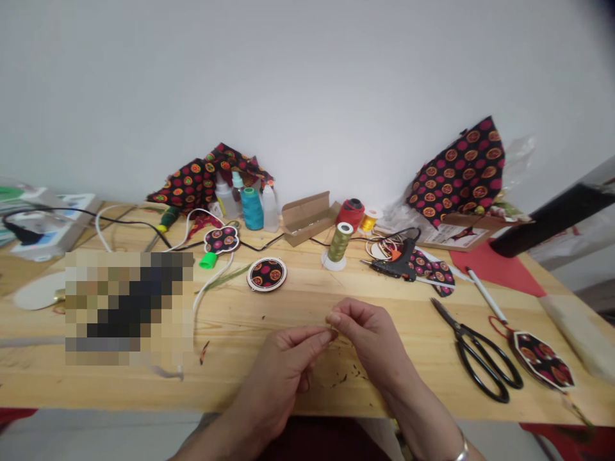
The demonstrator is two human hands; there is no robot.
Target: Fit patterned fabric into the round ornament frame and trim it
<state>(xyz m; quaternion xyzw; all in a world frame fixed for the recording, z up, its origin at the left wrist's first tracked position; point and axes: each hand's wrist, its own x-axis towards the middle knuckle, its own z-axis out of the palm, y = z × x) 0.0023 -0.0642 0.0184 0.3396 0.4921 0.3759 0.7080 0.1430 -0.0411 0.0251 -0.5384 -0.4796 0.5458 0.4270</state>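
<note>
My left hand (pixel 288 355) and my right hand (pixel 375 342) meet over the front middle of the wooden table, fingertips pinched together and almost touching. Whatever lies between them is too thin and small to make out. Beyond the hands stands a spool of olive-green thread (pixel 340 244) on a white cone. A round wooden-rimmed piece (pixel 267 274) with dark patterned fabric lies flat to the left of the spool. Black-handled scissors (pixel 473 352) rest to the right of my right hand, blades pointing away.
A black glue gun (pixel 401 262), a red thread spool (pixel 351 214) and a small cardboard box (pixel 310 221) are farther back. Bottles and a teal spool (pixel 252 209) stand by the wall. An octagonal fabric pendant (pixel 542 360) lies right. White cables (pixel 206 288) run at left; one area is pixelated.
</note>
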